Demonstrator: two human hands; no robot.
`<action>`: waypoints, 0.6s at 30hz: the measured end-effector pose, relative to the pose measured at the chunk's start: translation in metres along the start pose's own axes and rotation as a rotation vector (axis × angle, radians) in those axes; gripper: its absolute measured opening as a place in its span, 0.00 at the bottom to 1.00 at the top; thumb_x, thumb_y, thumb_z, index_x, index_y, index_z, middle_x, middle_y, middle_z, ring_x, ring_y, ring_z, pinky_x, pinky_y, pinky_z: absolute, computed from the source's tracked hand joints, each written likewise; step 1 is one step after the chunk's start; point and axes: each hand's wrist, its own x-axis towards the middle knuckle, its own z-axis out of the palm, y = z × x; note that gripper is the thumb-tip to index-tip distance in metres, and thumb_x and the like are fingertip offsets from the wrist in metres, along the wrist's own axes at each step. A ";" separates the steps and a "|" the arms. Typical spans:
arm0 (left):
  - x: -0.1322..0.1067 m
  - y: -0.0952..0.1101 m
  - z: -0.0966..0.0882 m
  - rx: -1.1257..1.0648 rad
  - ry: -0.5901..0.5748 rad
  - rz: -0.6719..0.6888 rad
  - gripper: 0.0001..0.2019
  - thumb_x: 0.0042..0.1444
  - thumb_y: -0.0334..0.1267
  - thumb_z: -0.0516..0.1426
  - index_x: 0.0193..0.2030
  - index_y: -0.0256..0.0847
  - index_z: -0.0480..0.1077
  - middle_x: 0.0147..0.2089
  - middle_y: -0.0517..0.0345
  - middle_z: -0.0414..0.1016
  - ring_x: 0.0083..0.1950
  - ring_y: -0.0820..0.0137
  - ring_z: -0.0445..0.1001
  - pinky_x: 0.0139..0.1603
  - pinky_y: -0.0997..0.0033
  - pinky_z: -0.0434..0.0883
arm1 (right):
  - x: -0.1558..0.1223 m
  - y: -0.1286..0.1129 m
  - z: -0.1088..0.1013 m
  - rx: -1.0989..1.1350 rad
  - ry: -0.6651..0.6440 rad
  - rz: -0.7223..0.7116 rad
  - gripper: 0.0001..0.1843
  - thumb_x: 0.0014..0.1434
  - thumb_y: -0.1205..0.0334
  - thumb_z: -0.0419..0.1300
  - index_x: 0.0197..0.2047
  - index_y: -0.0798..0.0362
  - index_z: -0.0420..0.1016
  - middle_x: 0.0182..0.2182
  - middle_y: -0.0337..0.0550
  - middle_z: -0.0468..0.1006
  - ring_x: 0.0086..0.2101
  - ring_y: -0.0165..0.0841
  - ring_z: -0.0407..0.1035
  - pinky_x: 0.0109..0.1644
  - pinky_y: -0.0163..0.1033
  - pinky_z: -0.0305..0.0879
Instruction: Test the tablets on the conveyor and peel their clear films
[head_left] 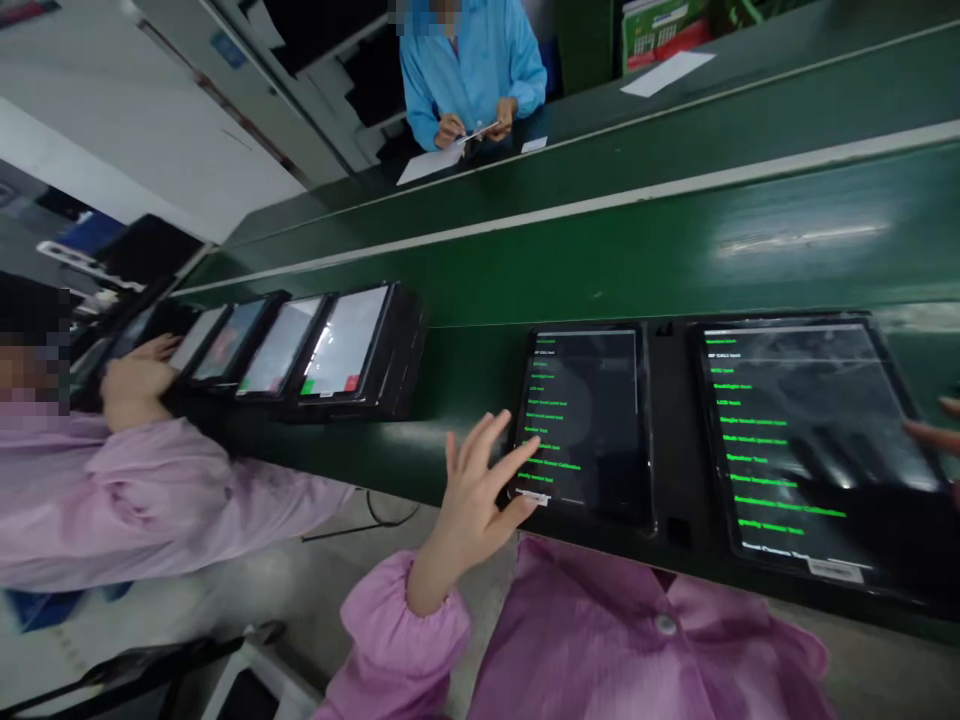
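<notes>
Two tablets lie side by side in front of me, their dark screens lit with lists of mostly green text. Over the lower left corner of the left tablet (600, 420) hovers my left hand (480, 490), fingers spread and holding nothing. Its index fingertip is at the text list; whether it touches the glass I cannot tell. My right hand (934, 435) shows only in part at the right edge, with fingers stretched out at the side of the right tablet (817, 420). The screen reflects dark finger shapes. A white barcode label (835, 570) sits at that tablet's bottom edge.
Further left on the green bench (480, 270) stand several tablets with pale screens, the nearest one (346, 340) on a black stack. A co-worker in pink (135, 490) reaches among them. Across the bench, a person in blue (476, 70) holds a thin flat item above white paper (431, 163).
</notes>
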 end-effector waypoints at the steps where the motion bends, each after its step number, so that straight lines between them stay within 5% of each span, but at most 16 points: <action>1: 0.006 -0.004 -0.001 -0.059 0.073 -0.022 0.29 0.71 0.63 0.47 0.71 0.53 0.67 0.74 0.41 0.64 0.75 0.45 0.62 0.75 0.30 0.53 | 0.017 0.006 0.000 0.035 0.006 0.053 0.22 0.73 0.43 0.49 0.66 0.12 0.66 0.65 0.24 0.68 0.68 0.52 0.59 0.72 0.63 0.50; 4: 0.045 -0.026 0.005 -0.366 0.376 -0.148 0.32 0.70 0.65 0.46 0.71 0.48 0.64 0.71 0.40 0.68 0.72 0.52 0.68 0.72 0.44 0.65 | 0.078 0.026 0.011 0.308 0.044 0.262 0.28 0.60 0.22 0.58 0.52 0.27 0.81 0.57 0.37 0.75 0.66 0.52 0.62 0.73 0.57 0.50; 6: 0.085 -0.045 0.023 -0.594 0.446 -0.302 0.30 0.68 0.67 0.49 0.63 0.49 0.71 0.66 0.45 0.74 0.67 0.55 0.74 0.68 0.51 0.70 | 0.111 0.042 0.026 0.390 -0.009 0.349 0.39 0.49 0.14 0.59 0.48 0.34 0.82 0.50 0.43 0.80 0.61 0.51 0.69 0.68 0.57 0.62; 8: 0.127 -0.063 0.048 -0.760 0.383 -0.439 0.31 0.63 0.71 0.51 0.54 0.49 0.75 0.62 0.46 0.78 0.63 0.55 0.77 0.64 0.53 0.73 | 0.130 0.057 0.044 0.480 -0.046 0.417 0.47 0.51 0.09 0.46 0.44 0.41 0.82 0.47 0.46 0.82 0.51 0.48 0.77 0.56 0.55 0.75; 11: 0.171 -0.079 0.084 -0.889 0.279 -0.498 0.36 0.58 0.77 0.51 0.47 0.46 0.77 0.56 0.44 0.81 0.61 0.53 0.78 0.61 0.52 0.76 | 0.133 0.074 0.069 0.553 -0.017 0.499 0.49 0.56 0.11 0.41 0.43 0.45 0.80 0.44 0.47 0.83 0.42 0.44 0.80 0.45 0.50 0.79; 14: 0.183 -0.087 0.101 -0.936 0.257 -0.491 0.37 0.57 0.77 0.49 0.48 0.45 0.78 0.57 0.44 0.82 0.65 0.53 0.76 0.64 0.52 0.76 | 0.125 0.080 0.080 0.634 0.026 0.542 0.46 0.57 0.14 0.46 0.46 0.45 0.80 0.47 0.45 0.83 0.46 0.43 0.79 0.49 0.47 0.78; 18: 0.180 -0.089 0.098 -0.921 0.214 -0.486 0.36 0.59 0.75 0.50 0.49 0.46 0.79 0.58 0.46 0.82 0.66 0.54 0.76 0.69 0.52 0.72 | 0.117 0.083 0.073 0.746 0.014 0.570 0.37 0.64 0.22 0.51 0.49 0.47 0.81 0.54 0.46 0.81 0.52 0.43 0.76 0.55 0.46 0.73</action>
